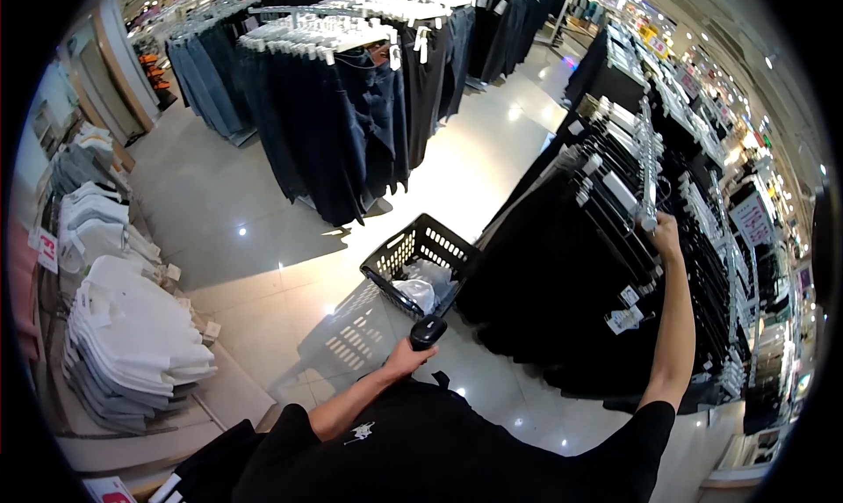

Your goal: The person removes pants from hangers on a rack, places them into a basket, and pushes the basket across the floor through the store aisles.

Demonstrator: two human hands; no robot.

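Note:
My left hand (409,360) is closed around a black rounded handle (428,332) in front of my body. Just beyond it is a black slotted shopping basket (384,270), and the handle overlaps its near corner. Inside the basket lies a clear plastic-wrapped bundle (421,285). On the right my outstretched arm ends in my right hand (666,237), closed at the near end of a metal rack rail (648,182). Black trousers (544,257) hang from this rack on hangers, with white tags (625,318) beside them. My right fingertips are partly hidden.
A rack of dark jeans (320,125) stands ahead, with lighter blue jeans (206,77) behind it. White and grey tops (132,327) hang low on the left. Shiny tiled floor (465,165) runs between the racks. A price sign (752,219) hangs at the right.

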